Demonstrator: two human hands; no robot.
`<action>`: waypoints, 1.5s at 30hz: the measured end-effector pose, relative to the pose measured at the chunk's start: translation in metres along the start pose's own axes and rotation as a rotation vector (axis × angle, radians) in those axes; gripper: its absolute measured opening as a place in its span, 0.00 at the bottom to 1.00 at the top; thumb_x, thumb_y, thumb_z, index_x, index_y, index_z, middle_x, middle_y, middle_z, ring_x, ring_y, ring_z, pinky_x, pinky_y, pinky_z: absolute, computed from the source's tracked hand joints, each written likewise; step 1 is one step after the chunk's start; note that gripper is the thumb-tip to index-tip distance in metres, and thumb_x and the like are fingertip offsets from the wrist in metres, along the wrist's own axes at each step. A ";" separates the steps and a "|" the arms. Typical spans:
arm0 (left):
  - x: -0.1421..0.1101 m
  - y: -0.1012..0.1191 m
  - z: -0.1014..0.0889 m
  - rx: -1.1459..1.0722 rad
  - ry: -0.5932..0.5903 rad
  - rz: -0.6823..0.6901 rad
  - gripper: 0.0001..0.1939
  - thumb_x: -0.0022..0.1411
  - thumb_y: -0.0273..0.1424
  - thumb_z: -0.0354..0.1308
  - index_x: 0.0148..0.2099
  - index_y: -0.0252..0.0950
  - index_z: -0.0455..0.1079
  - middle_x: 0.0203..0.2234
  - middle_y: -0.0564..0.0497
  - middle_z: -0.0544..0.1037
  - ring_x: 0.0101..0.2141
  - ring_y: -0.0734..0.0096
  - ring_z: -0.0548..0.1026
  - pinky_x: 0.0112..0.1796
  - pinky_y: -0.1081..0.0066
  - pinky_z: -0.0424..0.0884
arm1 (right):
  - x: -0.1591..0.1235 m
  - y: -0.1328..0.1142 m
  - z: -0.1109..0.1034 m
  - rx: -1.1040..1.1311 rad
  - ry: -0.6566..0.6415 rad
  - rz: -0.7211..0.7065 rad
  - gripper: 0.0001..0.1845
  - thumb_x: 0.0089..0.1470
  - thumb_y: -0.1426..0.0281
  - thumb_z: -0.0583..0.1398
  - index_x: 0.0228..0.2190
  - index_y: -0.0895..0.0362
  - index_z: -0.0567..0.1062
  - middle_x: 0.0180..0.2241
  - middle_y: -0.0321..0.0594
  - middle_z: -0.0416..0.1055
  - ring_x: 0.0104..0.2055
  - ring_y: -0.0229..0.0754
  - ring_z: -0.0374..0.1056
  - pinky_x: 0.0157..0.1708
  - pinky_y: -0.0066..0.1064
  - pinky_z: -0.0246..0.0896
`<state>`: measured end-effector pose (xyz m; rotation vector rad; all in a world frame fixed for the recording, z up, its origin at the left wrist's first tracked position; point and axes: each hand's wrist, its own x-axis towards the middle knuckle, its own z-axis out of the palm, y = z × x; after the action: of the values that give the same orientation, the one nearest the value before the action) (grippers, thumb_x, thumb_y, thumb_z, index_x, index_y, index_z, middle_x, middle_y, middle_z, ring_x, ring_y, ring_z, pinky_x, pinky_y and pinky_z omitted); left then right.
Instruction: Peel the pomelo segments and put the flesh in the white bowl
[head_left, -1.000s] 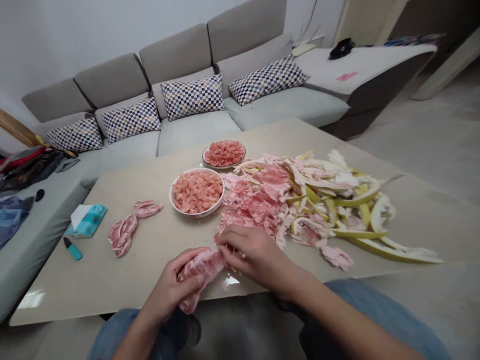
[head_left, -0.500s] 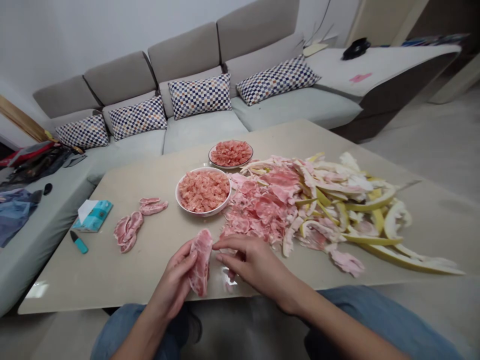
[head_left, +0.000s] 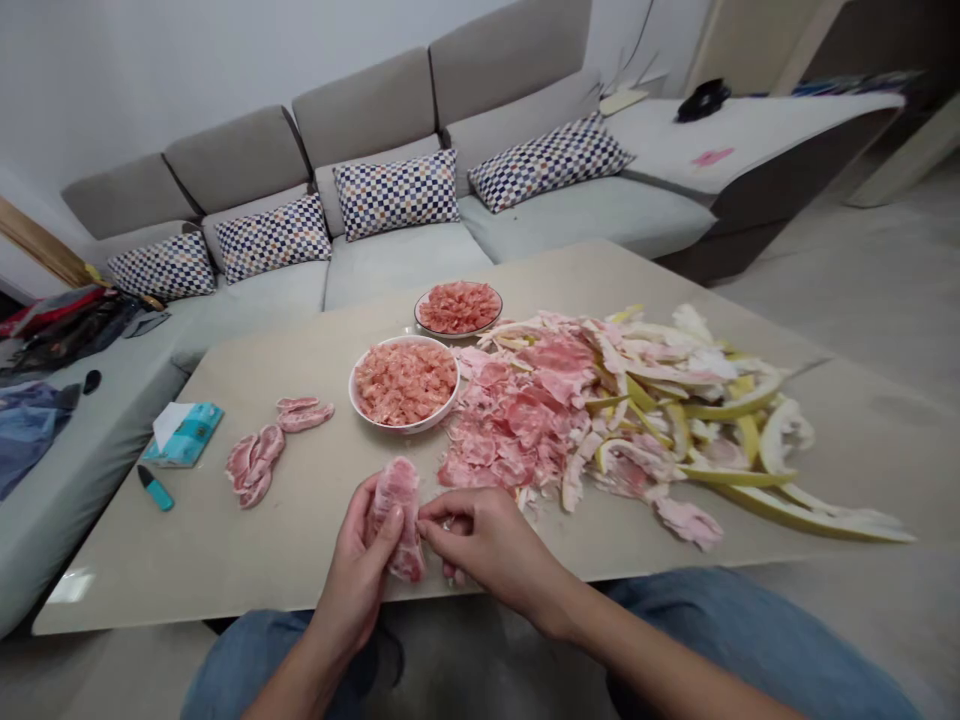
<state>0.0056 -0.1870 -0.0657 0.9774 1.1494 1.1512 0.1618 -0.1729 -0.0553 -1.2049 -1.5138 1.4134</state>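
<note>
My left hand [head_left: 358, 560] is closed around a pink pomelo segment [head_left: 401, 500], thumb across its face, just above the table's near edge. At the segment's right edge, my right hand [head_left: 480, 540] pinches with thumb and forefinger; its other fingers are curled. Whether a bit of membrane lies in that pinch is too small to see. Beyond the hands stands a white bowl [head_left: 405, 385] heaped with peeled pomelo flesh. Behind it is a dark-rimmed plate [head_left: 459, 308] of the same flesh. Several unpeeled segments [head_left: 259, 462] lie to the left.
Pink membrane scraps [head_left: 517, 430] and yellow-green pomelo rind [head_left: 750, 430] cover the table's right side. A tissue pack [head_left: 187, 435] and a teal-handled knife [head_left: 156, 490] lie at the left. A grey sofa [head_left: 405, 270] with checkered cushions stands behind the table.
My right thumb and forefinger have come together in a pinch at the segment's edge. My left hand has turned the segment slightly, its thumb now lying over the face.
</note>
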 end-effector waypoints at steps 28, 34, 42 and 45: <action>0.002 0.007 -0.003 -0.518 -0.196 -0.288 0.13 0.60 0.29 0.62 0.49 0.36 0.73 0.37 0.48 0.78 0.35 0.69 0.77 0.48 0.59 0.72 | 0.012 0.006 -0.005 0.240 0.053 0.203 0.04 0.38 0.72 0.58 0.17 0.56 0.66 0.13 0.28 0.62 0.14 0.30 0.53 0.15 0.22 0.46; 0.008 0.029 -0.022 -0.670 -0.199 -0.241 0.17 0.65 0.27 0.55 0.56 0.37 0.69 0.35 0.50 0.75 0.37 0.72 0.74 0.50 0.52 0.71 | 0.014 0.004 -0.030 0.264 0.086 0.167 0.03 0.44 0.70 0.57 0.22 0.55 0.67 0.16 0.29 0.64 0.15 0.32 0.60 0.17 0.23 0.52; 0.001 0.018 -0.005 -0.521 -0.110 -0.307 0.19 0.66 0.29 0.55 0.59 0.43 0.67 0.41 0.48 0.78 0.37 0.68 0.77 0.47 0.59 0.72 | -0.001 -0.009 -0.004 -0.122 0.089 -0.169 0.14 0.50 0.66 0.65 0.41 0.54 0.76 0.36 0.39 0.73 0.30 0.37 0.67 0.27 0.25 0.61; -0.002 0.011 0.002 -0.472 -0.130 -0.298 0.20 0.65 0.33 0.56 0.59 0.45 0.67 0.49 0.47 0.76 0.44 0.63 0.77 0.49 0.60 0.71 | -0.003 -0.007 0.000 -0.179 0.083 -0.210 0.07 0.54 0.69 0.63 0.37 0.54 0.77 0.34 0.39 0.74 0.31 0.37 0.68 0.28 0.25 0.61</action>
<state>0.0056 -0.1871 -0.0541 0.4909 0.8306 1.0339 0.1620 -0.1753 -0.0482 -1.1559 -1.6823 1.0965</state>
